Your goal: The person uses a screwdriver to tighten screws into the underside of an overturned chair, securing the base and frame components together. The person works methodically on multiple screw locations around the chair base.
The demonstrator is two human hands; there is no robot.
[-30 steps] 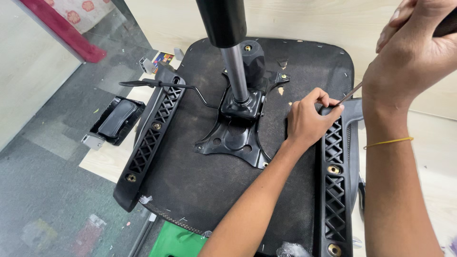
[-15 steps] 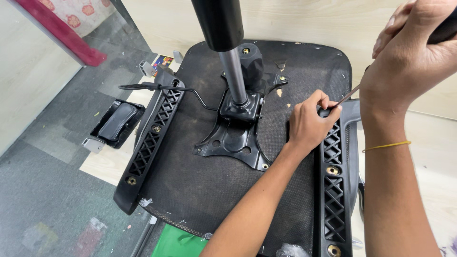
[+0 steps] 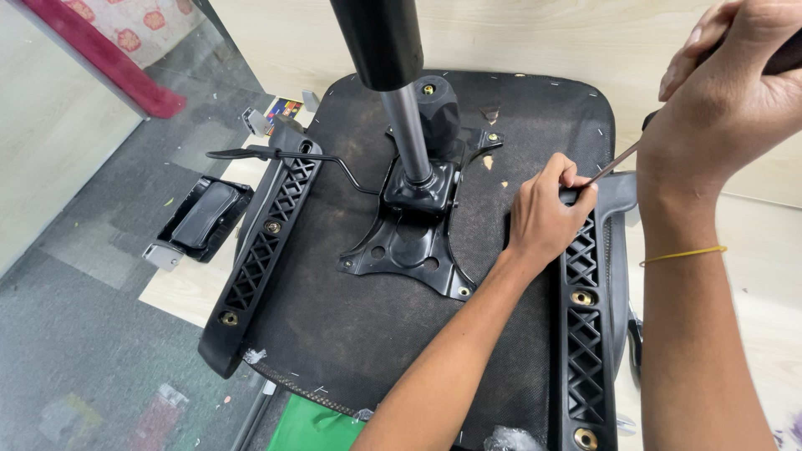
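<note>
An upturned office chair seat lies before me, its black fabric underside facing up. A black metal mechanism plate with a gas cylinder column rises from its middle. My left hand rests closed on the top end of the right armrest bracket, pinching near the tool's tip. My right hand grips the dark handle of a screwdriver, whose thin shaft slants down to the left hand. A matching latticed bracket is fixed along the seat's left side.
A loose black armrest pad lies on the floor to the left of the seat. A thin lever rod sticks out left from the mechanism. Green material shows under the seat's front edge. A pale wooden panel stands behind.
The view has shifted slightly. Both hands keep the same hold at the right bracket, with no clear movement of the screwdriver.
</note>
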